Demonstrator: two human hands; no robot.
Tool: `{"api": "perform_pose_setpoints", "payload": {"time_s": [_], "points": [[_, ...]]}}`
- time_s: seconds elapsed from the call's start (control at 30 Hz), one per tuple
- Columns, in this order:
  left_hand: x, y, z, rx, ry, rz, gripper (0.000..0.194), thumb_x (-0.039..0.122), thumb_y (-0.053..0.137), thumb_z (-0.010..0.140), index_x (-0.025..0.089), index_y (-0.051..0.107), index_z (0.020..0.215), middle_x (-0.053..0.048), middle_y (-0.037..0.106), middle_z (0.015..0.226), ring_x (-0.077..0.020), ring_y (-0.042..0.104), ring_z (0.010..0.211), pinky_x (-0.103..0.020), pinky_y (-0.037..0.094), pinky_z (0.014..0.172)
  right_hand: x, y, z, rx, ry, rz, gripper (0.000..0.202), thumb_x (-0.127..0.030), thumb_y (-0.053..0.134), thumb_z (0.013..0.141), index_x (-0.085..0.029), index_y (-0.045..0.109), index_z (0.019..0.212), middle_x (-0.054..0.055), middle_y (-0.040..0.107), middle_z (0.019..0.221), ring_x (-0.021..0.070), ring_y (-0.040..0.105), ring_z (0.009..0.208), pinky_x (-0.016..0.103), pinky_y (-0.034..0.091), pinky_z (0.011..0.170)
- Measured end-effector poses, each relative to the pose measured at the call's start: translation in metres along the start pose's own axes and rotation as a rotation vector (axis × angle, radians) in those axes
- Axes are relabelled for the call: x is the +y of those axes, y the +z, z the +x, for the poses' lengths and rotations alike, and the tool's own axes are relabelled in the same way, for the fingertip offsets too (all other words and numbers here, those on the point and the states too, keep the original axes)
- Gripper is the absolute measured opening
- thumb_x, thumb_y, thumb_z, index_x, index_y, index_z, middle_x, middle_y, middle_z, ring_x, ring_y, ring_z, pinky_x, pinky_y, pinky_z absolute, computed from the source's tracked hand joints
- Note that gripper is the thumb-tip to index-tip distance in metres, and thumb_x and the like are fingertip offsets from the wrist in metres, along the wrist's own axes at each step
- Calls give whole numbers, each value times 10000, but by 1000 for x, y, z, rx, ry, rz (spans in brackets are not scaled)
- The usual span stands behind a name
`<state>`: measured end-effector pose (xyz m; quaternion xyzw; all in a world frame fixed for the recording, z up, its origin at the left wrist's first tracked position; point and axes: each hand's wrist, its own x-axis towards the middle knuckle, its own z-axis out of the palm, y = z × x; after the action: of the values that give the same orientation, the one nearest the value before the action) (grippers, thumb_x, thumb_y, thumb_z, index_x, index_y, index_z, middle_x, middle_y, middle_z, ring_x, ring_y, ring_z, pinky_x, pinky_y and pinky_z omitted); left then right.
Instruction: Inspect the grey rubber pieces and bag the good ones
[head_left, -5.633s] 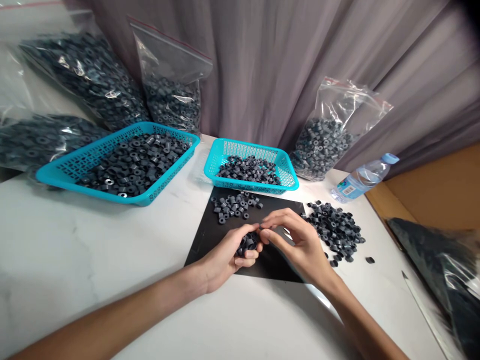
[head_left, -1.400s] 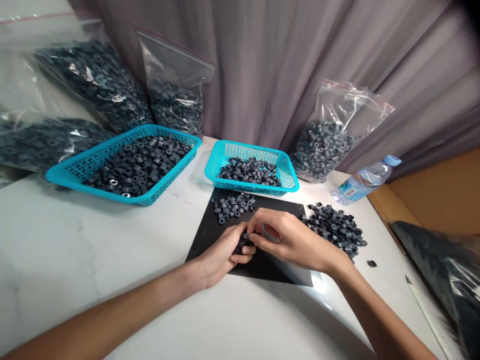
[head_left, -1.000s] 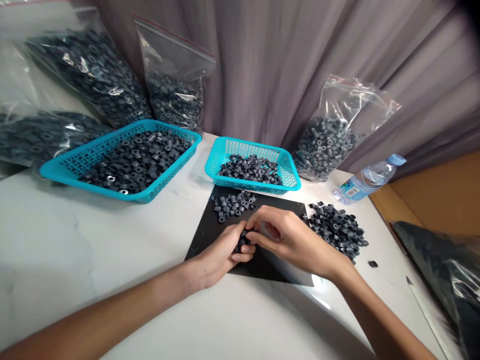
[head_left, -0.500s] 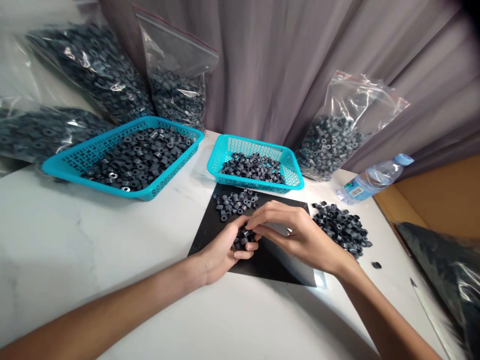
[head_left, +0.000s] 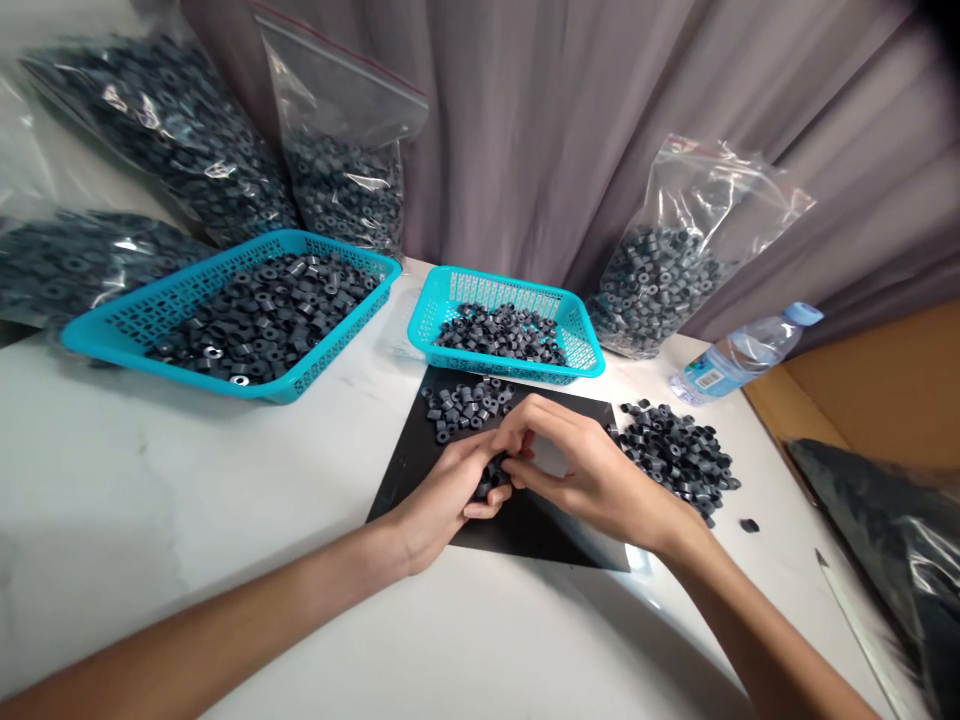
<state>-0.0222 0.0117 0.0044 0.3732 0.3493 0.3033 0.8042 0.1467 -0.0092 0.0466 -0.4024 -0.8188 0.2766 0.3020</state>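
Observation:
My left hand (head_left: 450,490) is cupped around several small dark grey ring-shaped pieces (head_left: 491,477) above a black mat (head_left: 540,535). Over the left palm, my right hand (head_left: 577,455) has its thumb and fingers pinched together at these pieces; what exactly sits between the fingertips is hidden. Just behind the hands, a small pile of grey ring pieces (head_left: 465,408) lies on the mat. To the right of my right hand spreads a larger pile of dark ring pieces (head_left: 679,455) on the white table.
Two blue baskets, a larger one (head_left: 300,385) at left and a smaller one (head_left: 589,365) at centre, hold similar pieces. Filled zip bags (head_left: 345,190) stand behind; another bag (head_left: 652,280) is at right. A water bottle (head_left: 742,355) leans near a cardboard box (head_left: 862,380).
The right fingertips have moved down deeper into the left palm, and the left fingers curl a little more over the pieces. The whole view has shifted slightly.

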Motion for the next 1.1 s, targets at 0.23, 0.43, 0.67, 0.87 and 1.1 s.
{"api": "perform_pose_setpoints", "payload": {"time_s": [0.23,0.43,0.67,0.87,1.1], "points": [[-2,-1,0,-46,-24,99,272,426,599,906,157,618,870,33,435,744,-29,345,518,-175,126,430,6,-17,1,76,75,51,142,-143,539,946,-217,619,1037,40,655,1000,174,606,891,329,506,828],[-1,0,2,-68,-93,59,274,412,627,881,150,576,819,52,403,711,-25,247,495,-176,105,425,62,15,8,311,92,-189,154,-214,547,952,-219,617,1089,91,611,1101,240,560,1029,380,511,841],[3,1,1,-91,-173,50,287,377,546,891,159,510,709,57,365,630,-40,223,472,-193,102,425,82,39,7,316,170,-258,67,-231,542,963,-213,606,970,73,629,999,231,558,989,383,472,894],[4,1,1,-106,-172,53,317,390,555,881,165,488,667,70,341,595,-33,188,447,-205,89,428,54,9,6,230,167,-197,59,-235,560,950,-205,602,921,53,642,917,202,590,857,341,478,804],[4,1,0,-84,-63,39,220,307,496,916,167,513,746,47,430,648,-31,270,458,-198,97,422,-7,-25,-3,-24,48,-76,61,-177,597,938,-225,604,975,38,650,977,188,592,917,316,483,835]]}}
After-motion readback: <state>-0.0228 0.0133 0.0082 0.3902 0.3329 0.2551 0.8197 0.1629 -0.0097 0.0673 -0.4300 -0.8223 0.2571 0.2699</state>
